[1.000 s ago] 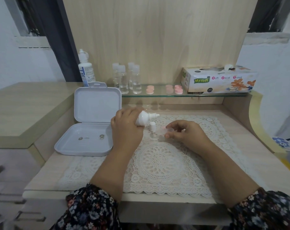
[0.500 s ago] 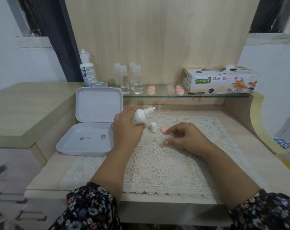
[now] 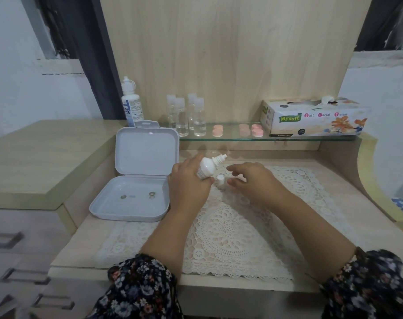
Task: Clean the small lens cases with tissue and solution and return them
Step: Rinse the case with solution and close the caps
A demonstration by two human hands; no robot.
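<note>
Your left hand (image 3: pixel 191 187) grips the small white plastic dropper bottle (image 3: pixel 208 168) (nozzle tilted far-right); your right hand (image 3: pixel 253 180) hovers loosely curled beside the small white cap (image 3: pixel 220 180).

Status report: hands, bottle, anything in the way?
Left hand grips small bottle, nozzle uncapped, tilted right. Right hand over mat, fingers loose near cap. Nothing blocking.

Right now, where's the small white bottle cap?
The small white bottle cap stands on the lace doily, between the left hand and right hand.
</note>
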